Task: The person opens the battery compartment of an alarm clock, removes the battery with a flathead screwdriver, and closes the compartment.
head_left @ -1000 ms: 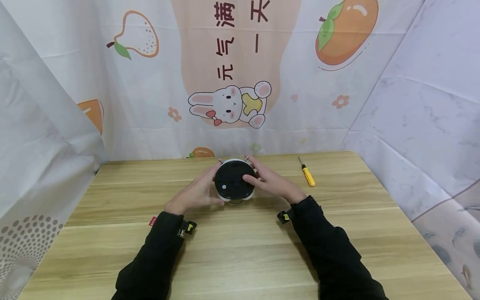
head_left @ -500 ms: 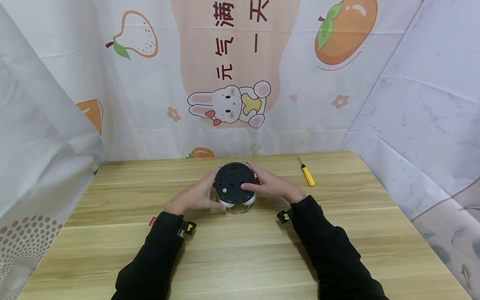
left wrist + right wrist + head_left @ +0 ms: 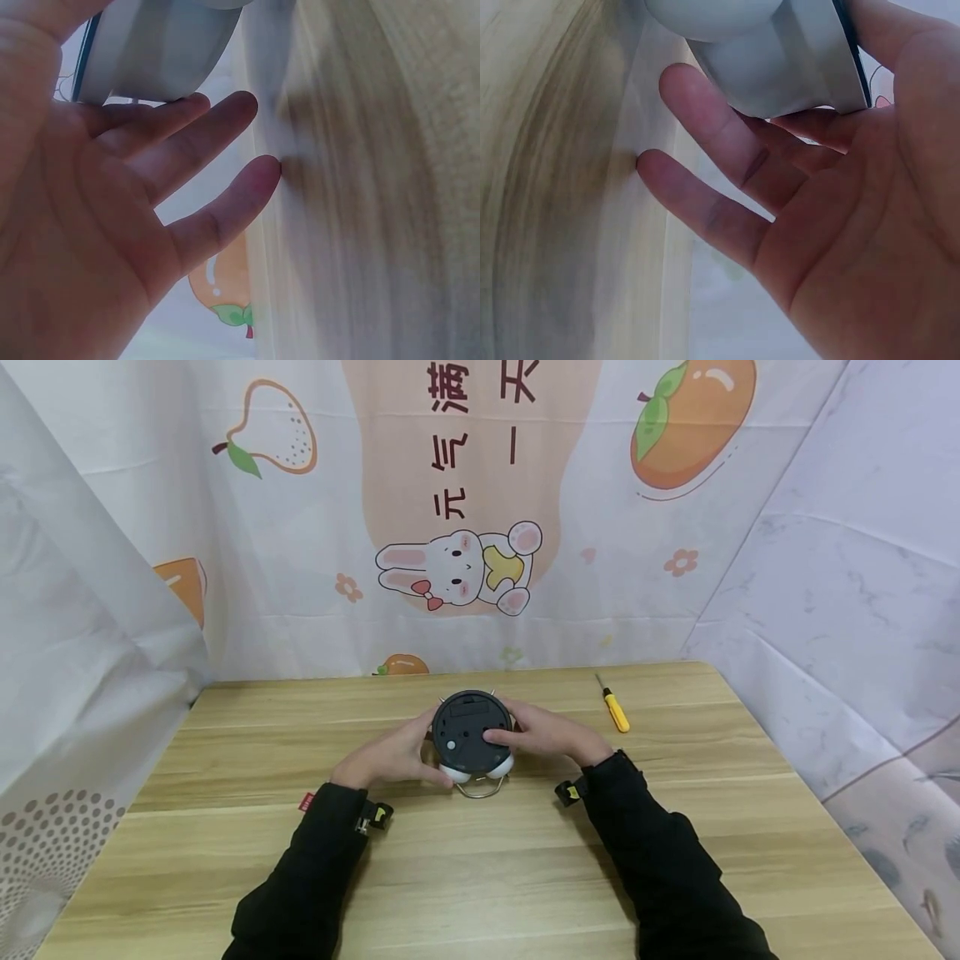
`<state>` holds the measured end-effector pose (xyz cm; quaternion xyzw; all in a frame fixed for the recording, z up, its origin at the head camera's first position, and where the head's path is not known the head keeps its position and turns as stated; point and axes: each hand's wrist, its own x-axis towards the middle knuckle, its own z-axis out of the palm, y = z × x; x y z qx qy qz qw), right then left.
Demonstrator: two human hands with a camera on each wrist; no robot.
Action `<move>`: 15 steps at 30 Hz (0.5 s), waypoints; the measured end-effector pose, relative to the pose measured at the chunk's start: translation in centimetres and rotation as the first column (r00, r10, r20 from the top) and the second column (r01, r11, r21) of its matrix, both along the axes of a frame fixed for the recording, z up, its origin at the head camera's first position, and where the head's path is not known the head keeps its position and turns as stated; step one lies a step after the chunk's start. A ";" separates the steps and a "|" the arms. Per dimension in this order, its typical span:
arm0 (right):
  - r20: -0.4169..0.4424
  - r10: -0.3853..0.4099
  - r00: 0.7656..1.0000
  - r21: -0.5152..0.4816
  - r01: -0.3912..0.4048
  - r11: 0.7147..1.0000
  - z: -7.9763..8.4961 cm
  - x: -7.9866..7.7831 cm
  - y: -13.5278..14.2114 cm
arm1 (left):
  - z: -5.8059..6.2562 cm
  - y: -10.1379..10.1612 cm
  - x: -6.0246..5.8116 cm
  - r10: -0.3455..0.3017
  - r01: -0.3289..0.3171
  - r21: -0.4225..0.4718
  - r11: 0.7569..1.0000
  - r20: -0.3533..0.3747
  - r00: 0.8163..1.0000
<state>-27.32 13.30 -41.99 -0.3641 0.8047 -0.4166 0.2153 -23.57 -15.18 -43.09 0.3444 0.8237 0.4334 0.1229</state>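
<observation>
A twin-bell alarm clock (image 3: 467, 723) is held near the far middle of the table, its black back facing up and its two white bells and wire handle toward me. The left hand (image 3: 396, 753) grips its left side, thumb by the left bell. With the thumb on the black back, the right hand (image 3: 542, 728) holds the right side. In the left wrist view, fingers of the left hand (image 3: 97, 202) touch the clock's white casing (image 3: 161, 52). Fingers of the right hand (image 3: 855, 202) lie under the casing (image 3: 780, 67) in the right wrist view.
A yellow-handled screwdriver (image 3: 617, 713) lies on the wooden table (image 3: 480, 877) to the right of the clock. A small red tag (image 3: 305, 802) shows beside the left sleeve. A printed curtain (image 3: 300, 568) hangs behind the table's far edge.
The clock has tilted and come down slightly toward me, so more of its black back, the bells and the wire handle show. Both hands keep their hold and move little.
</observation>
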 end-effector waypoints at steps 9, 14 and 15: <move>-0.041 0.044 0.998 -0.006 -0.045 0.999 0.1 -0.2 -0.1 | 0.3 -0.2 0.2 0.039 -0.038 -0.019 0.999 0.071 0.997; -0.049 0.064 0.997 -0.009 -0.065 0.998 0.0 -0.3 -0.2 | 0.5 -0.3 0.5 0.068 -0.063 -0.052 0.997 0.091 0.994; -0.049 0.056 0.997 -0.001 -0.056 0.998 -0.1 -0.3 -0.2 | 0.6 -0.3 0.5 0.067 -0.062 -0.052 0.997 0.091 0.994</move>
